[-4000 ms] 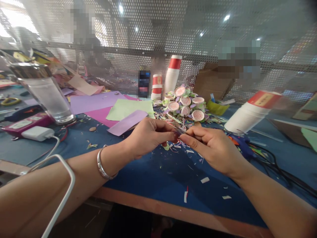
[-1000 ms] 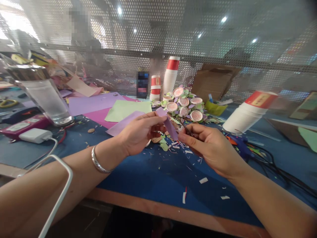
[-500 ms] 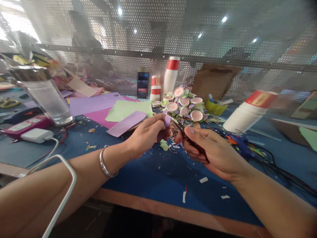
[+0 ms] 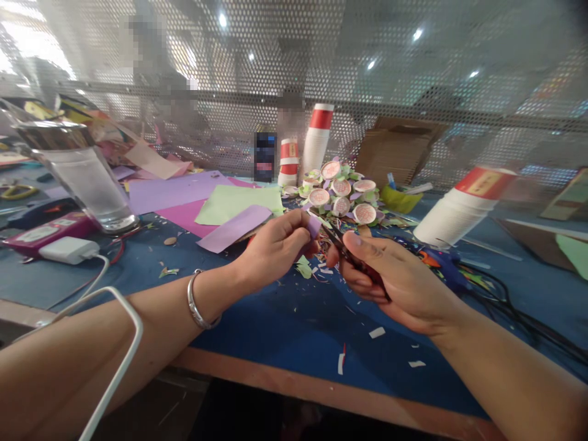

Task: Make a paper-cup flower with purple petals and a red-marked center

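Between the fingertips of my left hand is a small piece of purple paper. My right hand is closed around a pair of scissors with dark blades, which point up and left toward the paper. The blades are close to the paper's edge; whether they touch it I cannot tell. Just beyond both hands lies a cluster of paper-cup bottoms trimmed with green and purple paper. Sheets of purple paper and green paper lie to the left of my left hand.
Stacked paper cups lean at the right, and another cup stack stands behind the cluster. A glass of water is at the left beside a white charger. Paper scraps litter the blue tabletop. Black cables run at the right.
The purple paper in my left fingers has turned and shifted slightly to the right. Both hands keep their grips, with only small movements.
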`<state>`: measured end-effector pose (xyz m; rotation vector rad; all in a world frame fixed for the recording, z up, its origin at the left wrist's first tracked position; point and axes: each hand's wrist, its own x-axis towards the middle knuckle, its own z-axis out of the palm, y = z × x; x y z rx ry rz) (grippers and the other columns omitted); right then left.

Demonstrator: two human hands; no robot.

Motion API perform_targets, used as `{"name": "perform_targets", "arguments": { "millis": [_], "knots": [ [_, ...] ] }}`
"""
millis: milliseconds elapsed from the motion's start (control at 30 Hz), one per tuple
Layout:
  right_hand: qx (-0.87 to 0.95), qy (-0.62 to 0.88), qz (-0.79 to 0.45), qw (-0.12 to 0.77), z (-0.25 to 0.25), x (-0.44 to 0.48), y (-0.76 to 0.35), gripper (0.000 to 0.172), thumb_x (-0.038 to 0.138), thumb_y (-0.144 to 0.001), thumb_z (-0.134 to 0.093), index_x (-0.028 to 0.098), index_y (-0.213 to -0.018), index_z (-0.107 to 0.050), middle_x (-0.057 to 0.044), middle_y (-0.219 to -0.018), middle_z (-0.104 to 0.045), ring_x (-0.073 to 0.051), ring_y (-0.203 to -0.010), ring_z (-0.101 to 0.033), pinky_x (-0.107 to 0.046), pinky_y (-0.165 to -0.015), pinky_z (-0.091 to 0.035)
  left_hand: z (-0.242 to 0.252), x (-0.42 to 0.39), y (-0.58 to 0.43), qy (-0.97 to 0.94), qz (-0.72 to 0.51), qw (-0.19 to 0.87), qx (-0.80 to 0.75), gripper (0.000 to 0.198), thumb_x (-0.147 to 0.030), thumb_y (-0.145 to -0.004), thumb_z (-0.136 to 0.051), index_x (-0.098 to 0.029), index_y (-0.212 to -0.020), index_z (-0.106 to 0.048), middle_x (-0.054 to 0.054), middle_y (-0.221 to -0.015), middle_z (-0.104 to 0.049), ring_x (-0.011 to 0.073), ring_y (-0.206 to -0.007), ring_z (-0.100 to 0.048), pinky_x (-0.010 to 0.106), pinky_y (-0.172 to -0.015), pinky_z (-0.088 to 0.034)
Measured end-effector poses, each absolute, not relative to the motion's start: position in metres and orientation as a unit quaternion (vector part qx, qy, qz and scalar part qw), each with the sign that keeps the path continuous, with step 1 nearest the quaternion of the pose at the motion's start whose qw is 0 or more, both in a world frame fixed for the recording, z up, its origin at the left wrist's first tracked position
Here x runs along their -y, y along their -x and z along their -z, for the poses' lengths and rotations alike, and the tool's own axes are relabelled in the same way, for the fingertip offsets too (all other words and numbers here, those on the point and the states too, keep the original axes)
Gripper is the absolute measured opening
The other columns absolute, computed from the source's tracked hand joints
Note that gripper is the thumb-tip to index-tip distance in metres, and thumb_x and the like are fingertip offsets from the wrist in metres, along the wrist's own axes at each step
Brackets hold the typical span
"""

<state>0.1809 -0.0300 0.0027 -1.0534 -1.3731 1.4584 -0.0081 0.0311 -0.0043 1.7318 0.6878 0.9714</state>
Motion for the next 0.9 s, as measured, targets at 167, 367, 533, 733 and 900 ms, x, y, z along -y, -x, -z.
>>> {"name": "perform_targets", "arguments": {
  "millis": [167, 367, 533, 733, 900],
  "knots": [
    [0.550, 0.422, -0.582, 0.425, -0.003, 0.029, -0.181, 0.046, 0.061, -0.092, -0.064, 0.017, -0.080, -0.070, 0.006, -0.053, -0.038, -0.006, -0.045, -0.022, -0.022, -0.040, -0.011, 0.003, -0.031, 0.009, -0.755, -0.399, 0.433, -0.288, 0.014, -0.013, -0.085, -0.044, -0.018, -0.083, -0.057, -0.001, -0.072, -0.060, 0.0100, -0.066, -0.051, 0.025, -0.063, -0.039],
    [0.539, 0.422, -0.598, 0.417, -0.002, 0.029, -0.179, 0.047, 0.062, -0.091, -0.065, 0.017, -0.079, -0.067, 0.007, -0.053, -0.037, -0.005, -0.045, -0.020, -0.021, -0.039, -0.009, 0.008, -0.028, 0.007, -0.779, -0.396, 0.391, -0.289, 0.014, -0.013, -0.083, -0.048, -0.018, -0.077, -0.059, -0.001, -0.070, -0.058, 0.0101, -0.066, -0.051, 0.026, -0.063, -0.039],
    [0.514, 0.430, -0.617, 0.413, 0.000, 0.032, -0.175, 0.046, 0.061, -0.089, -0.068, 0.017, -0.075, -0.063, 0.009, -0.052, -0.033, -0.004, -0.045, -0.018, -0.019, -0.039, -0.009, 0.009, -0.026, 0.008, -0.797, -0.382, 0.336, -0.325, 0.015, -0.015, -0.082, -0.050, -0.017, -0.073, -0.062, -0.001, -0.069, -0.060, 0.0106, -0.064, -0.051, 0.026, -0.060, -0.037],
    [0.502, 0.447, -0.616, 0.411, 0.002, 0.032, -0.172, 0.048, 0.062, -0.086, -0.070, 0.019, -0.070, -0.057, 0.010, -0.050, -0.030, -0.004, -0.043, -0.017, -0.018, -0.039, -0.008, 0.005, -0.024, 0.007, -0.799, -0.375, 0.326, -0.340, 0.016, -0.015, -0.080, -0.052, -0.017, -0.068, -0.062, 0.000, -0.065, -0.063, 0.0101, -0.060, -0.051, 0.025, -0.057, -0.036],
    [0.499, 0.453, -0.612, 0.414, 0.001, 0.034, -0.170, 0.049, 0.062, -0.084, -0.072, 0.020, -0.067, -0.054, 0.011, -0.049, -0.027, -0.004, -0.043, -0.015, -0.020, -0.039, -0.005, 0.004, -0.026, 0.009, -0.776, -0.366, 0.366, -0.361, 0.013, -0.021, -0.079, -0.054, -0.018, -0.069, -0.061, -0.001, -0.061, -0.062, 0.0101, -0.056, -0.051, 0.025, -0.055, -0.036]
  ]
}}
